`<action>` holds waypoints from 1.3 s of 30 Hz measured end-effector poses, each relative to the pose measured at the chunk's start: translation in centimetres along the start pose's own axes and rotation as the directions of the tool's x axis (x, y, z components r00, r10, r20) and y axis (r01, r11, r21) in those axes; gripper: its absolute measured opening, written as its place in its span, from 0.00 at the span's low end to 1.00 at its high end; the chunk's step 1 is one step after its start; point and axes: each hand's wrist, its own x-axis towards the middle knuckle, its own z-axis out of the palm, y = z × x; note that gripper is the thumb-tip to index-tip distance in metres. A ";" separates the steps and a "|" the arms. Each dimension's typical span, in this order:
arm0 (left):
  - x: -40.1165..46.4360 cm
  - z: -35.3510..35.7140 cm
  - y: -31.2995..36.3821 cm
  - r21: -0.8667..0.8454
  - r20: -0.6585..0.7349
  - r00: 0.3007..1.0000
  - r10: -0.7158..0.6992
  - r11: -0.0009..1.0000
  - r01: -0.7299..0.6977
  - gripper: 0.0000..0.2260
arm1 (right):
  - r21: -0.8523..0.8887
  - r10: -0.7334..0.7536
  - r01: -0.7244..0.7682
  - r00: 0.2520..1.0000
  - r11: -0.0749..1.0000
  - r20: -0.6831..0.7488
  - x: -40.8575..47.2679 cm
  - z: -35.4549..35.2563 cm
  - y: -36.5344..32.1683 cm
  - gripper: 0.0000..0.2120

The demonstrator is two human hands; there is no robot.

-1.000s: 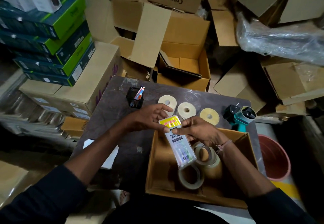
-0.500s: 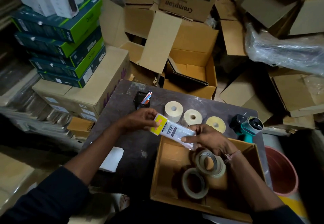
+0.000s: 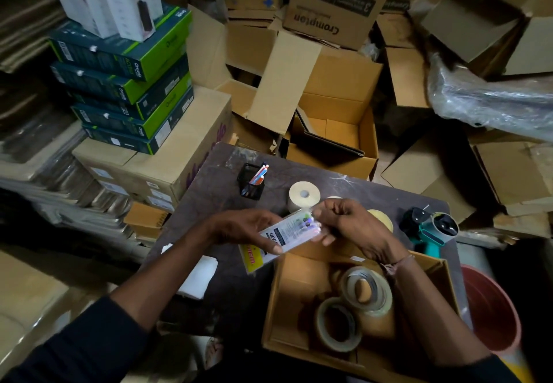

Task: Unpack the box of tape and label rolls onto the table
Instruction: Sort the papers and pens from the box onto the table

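Both hands hold a clear plastic packet with a yellow header, above the table just past the far left corner of the open cardboard box. My left hand grips its middle and my right hand pinches its far end. Clear tape rolls lie inside the box. Cream label rolls stand on the dark table behind my hands; one more is mostly hidden by my right hand.
A black pen holder stands at the table's far left. A teal tape dispenser lies at the far right. White paper hangs off the left edge. A red bucket stands right of the table. Stacked cartons surround it.
The packet has turned over, so its yellow header now points toward me and its clear end away. Both hands rose slightly over the table with it.
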 end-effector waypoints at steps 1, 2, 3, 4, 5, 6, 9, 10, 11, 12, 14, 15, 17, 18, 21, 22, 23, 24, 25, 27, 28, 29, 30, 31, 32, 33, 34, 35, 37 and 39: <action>-0.3 -0.1 -0.1 -0.006 -0.029 1.000 0.004 1.000 -0.004 0.09 | 0.005 -0.001 0.001 0.998 1.000 -0.057 -0.1 0.1 -0.3 0.12; -0.5 -0.1 -0.2 -0.008 -0.047 0.999 0.006 1.000 -0.007 0.10 | -0.054 -0.034 0.027 0.989 0.998 -0.144 0.0 0.2 -0.1 0.09; -0.8 -0.1 -0.2 -0.004 -0.060 0.998 0.009 1.000 -0.010 0.11 | -0.184 -0.108 0.063 0.962 0.981 -0.250 0.1 0.3 0.2 0.07; -1.0 -0.2 -0.3 0.007 -0.075 0.997 0.011 1.000 -0.010 0.11 | -0.362 -0.235 0.104 0.912 0.926 -0.337 0.4 0.3 0.6 0.08; -1.2 -0.2 -0.3 0.020 -0.085 0.996 0.011 1.000 -0.009 0.11 | -0.538 -0.377 0.141 0.854 0.831 -0.359 0.6 0.3 0.9 0.12; -1.3 -0.2 -0.4 0.030 -0.096 0.995 0.008 1.000 -0.005 0.11 | -0.665 -0.503 0.188 0.803 0.722 -0.319 0.8 0.3 1.2 0.15; -1.6 -0.2 -0.9 0.029 -0.152 0.988 -0.008 1.000 0.012 0.13 | -0.784 -0.664 0.361 0.743 0.504 -0.085 0.7 1.0 0.4 0.14; -1.7 -0.3 -1.1 0.029 -0.169 0.986 -0.011 0.999 0.016 0.13 | -0.786 -0.679 0.410 0.734 0.463 -0.018 0.6 1.2 0.1 0.12; -1.8 -0.3 -1.2 0.035 -0.179 0.984 -0.016 0.999 0.022 0.14 | -0.784 -0.681 0.444 0.732 0.435 0.037 0.6 1.4 -0.1 0.11; -1.9 -0.4 -1.3 0.043 -0.185 0.983 -0.019 0.999 0.027 0.15 | -0.778 -0.667 0.461 0.741 0.427 0.073 0.7 1.5 -0.3 0.10; -2.1 -0.4 -1.3 0.062 -0.185 0.983 -0.019 0.998 0.031 0.16 | -0.739 -0.604 0.455 0.793 0.497 0.082 0.5 1.6 -0.5 0.10; -2.3 -0.4 -1.2 0.067 -0.190 0.982 -0.022 0.997 0.036 0.16 | -0.703 -0.562 0.444 0.824 0.555 0.077 0.4 1.5 -0.7 0.11; -2.5 -0.5 -1.2 0.066 -0.201 0.979 -0.028 0.997 0.042 0.16 | -0.608 -0.475 0.427 0.875 0.669 0.092 0.1 1.5 -0.9 0.15; -2.6 -0.6 -1.2 0.067 -0.201 0.979 -0.025 0.997 0.039 0.16 | -0.566 -0.442 0.425 0.889 0.706 0.116 0.0 1.5 -1.0 0.16; -2.7 -0.7 -1.1 0.069 -0.212 0.977 -0.026 0.997 0.042 0.18 | -0.532 -0.412 0.424 0.899 0.733 0.150 0.4 1.8 -0.8 0.19; -2.7 -0.7 -1.1 0.073 -0.211 0.977 -0.026 0.996 0.042 0.18 | -0.527 -0.406 0.417 0.903 0.741 0.142 0.6 1.8 -0.7 0.19; -2.8 -0.8 -1.0 0.085 -0.206 0.978 -0.028 0.995 0.046 0.18 | -0.515 -0.399 0.408 0.907 0.754 0.133 0.8 1.9 -0.7 0.18; -2.8 -0.9 -1.0 0.102 -0.196 0.980 -0.033 0.993 0.053 0.18 | -0.496 -0.392 0.400 0.911 0.771 0.127 0.8 1.9 -0.8 0.18; -2.8 -1.0 -1.0 0.122 -0.183 0.982 -0.041 0.990 0.064 0.18 | -0.472 -0.385 0.397 0.914 0.787 0.126 0.9 2.0 -0.8 0.18; -2.9 -1.2 -1.0 0.158 -0.157 0.986 -0.062 0.984 0.087 0.18 | -0.411 -0.368 0.387 0.921 0.825 0.128 1.0 2.2 -1.0 0.17; -3.0 -1.3 -1.0 0.166 -0.143 0.987 -0.075 0.981 0.099 0.19 | -0.369 -0.347 0.370 0.929 0.852 0.130 1.0 2.2 -1.1 0.18; -3.0 -1.3 -1.1 0.174 -0.131 0.988 -0.087 0.979 0.110 0.19 | -0.316 -0.320 0.345 0.938 0.884 0.131 1.1 2.2 -1.0 0.18; -3.0 -1.3 -1.1 0.182 -0.124 0.988 -0.097 0.976 0.119 0.19 | -0.253 -0.293 0.320 0.946 0.913 0.138 1.1 2.2 -0.9 0.18; -3.1 -1.4 -1.0 0.199 -0.121 0.987 -0.105 0.972 0.127 0.20 | -0.197 -0.271 0.297 0.951 0.934 0.147 1.3 2.2 -0.8 0.19; -3.1 -1.4 -1.0 0.217 -0.119 0.987 -0.111 0.967 0.134 0.21 | -0.158 -0.252 0.276 0.955 0.948 0.157 1.5 2.2 -0.5 0.19; -3.0 -1.3 -0.9 0.240 -0.119 0.986 -0.119 0.960 0.145 0.21 | -0.137 -0.237 0.261 0.957 0.956 0.166 1.7 2.1 -0.3 0.19; -2.9 -1.3 -0.9 0.263 -0.125 0.985 -0.122 0.953 0.152 0.21 | -0.124 -0.226 0.249 0.958 0.960 0.178 1.9 2.2 0.0 0.19; -2.8 -1.3 -1.0 0.288 -0.134 0.983 -0.123 0.945 0.158 0.20 | -0.113 -0.217 0.241 0.958 0.964 0.190 2.1 2.3 0.2 0.19; -2.5 -1.2 -1.3 0.334 -0.136 0.983 -0.124 0.928 0.163 0.19 | -0.091 -0.205 0.227 0.958 0.970 0.200 2.4 2.6 0.5 0.19; -2.3 -1.2 -1.4 0.373 -0.130 0.983 -0.129 0.912 0.170 0.17 | -0.069 -0.204 0.222 0.958 0.973 0.201 2.5 2.8 0.5 0.20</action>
